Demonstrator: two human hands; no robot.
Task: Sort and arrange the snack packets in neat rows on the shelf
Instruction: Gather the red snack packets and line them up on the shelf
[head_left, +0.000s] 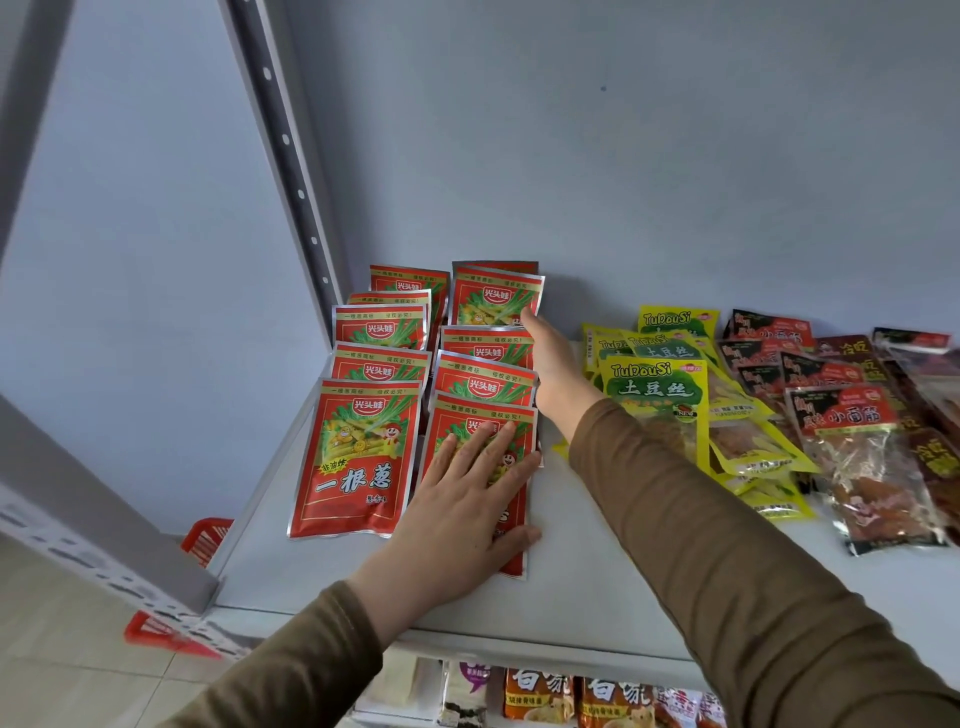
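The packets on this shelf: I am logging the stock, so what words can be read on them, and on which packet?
"光头娃" and "一根葱": front red packet, left row.
"TuDouSi" and "土豆丝": front yellow packet.
"小面筋": front dark packet with a red label.
Small print on all packets: too small to read.
Packets on the lower shelf: cut off, not readable whole.

The scene is lit evenly by soft, diffuse light; no single source can be identified. Only faint shadows are cast, under the left hand (470, 499) and behind the red packets (358, 457) at 9 o'clock. Mild glare is seen on their foil edges. Wide-angle distortion is marked: the shelf upright (285, 150) at 11 o'clock is bent and slanted. The corners at 7 o'clock are blurred.
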